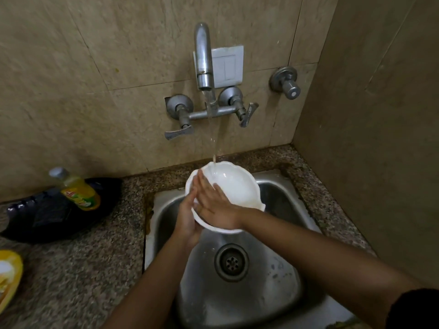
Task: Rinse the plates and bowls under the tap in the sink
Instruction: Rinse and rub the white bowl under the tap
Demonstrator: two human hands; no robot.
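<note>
A white bowl (235, 186) with a wavy rim is held tilted over the steel sink (273, 269), under the stream of water from the tap (203, 55). My left hand (187, 217) grips the bowl's left rim, fingers curled round its edge. My right hand (213, 200) lies flat inside the bowl, straight fingers pressed on its inner wall. Water lands at the bowl's far rim.
On the granite counter at the left lies a dark plate (59, 210) with a yellow dish-soap bottle (76, 188) on it. A yellow container (9, 276) shows at the left edge. Tap levers (179, 132) and a wall valve (286, 83) sit on the tiled wall.
</note>
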